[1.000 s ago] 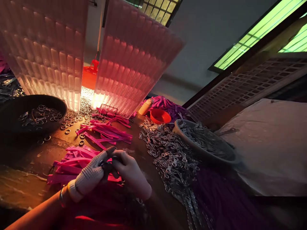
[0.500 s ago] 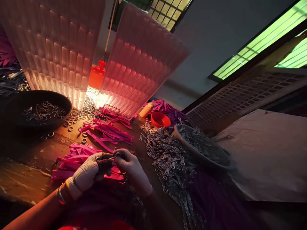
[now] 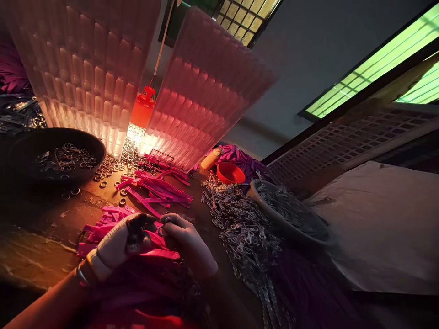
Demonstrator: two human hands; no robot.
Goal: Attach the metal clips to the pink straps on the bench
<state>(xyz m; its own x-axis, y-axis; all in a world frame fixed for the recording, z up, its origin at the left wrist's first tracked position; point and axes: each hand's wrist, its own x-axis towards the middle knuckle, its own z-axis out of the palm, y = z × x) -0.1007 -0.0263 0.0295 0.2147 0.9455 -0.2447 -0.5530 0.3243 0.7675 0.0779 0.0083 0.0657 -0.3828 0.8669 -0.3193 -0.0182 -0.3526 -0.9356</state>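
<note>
My left hand [image 3: 118, 240], in a pale knitted glove with darkened fingers, is turned with its fingers curled inward over the pink straps. What it holds, if anything, is lost in the shadow. Close to its fingertips, my right hand [image 3: 187, 242] pinches a small metal ring [image 3: 160, 230] between thumb and forefinger. Below and behind both hands lies a bundle of pink straps [image 3: 96, 233]. A second, looser heap of pink straps [image 3: 159, 187] is farther back on the wooden table [image 3: 37, 228].
At left stands a dark basin [image 3: 92, 137] with metal rings; loose rings [image 3: 103, 184] lie beside it. Metal clasps [image 3: 236, 233] are heaped at right, by a tub [image 3: 254, 192] and a red bowl [image 3: 230, 173]. A red lamp [image 3: 144, 107] hangs between translucent panels [image 3: 202, 91].
My left hand has rolled and drawn slightly away from my right fingertips, opening a small gap. My right hand stays nearly in place with the ring. The view has shifted slightly.
</note>
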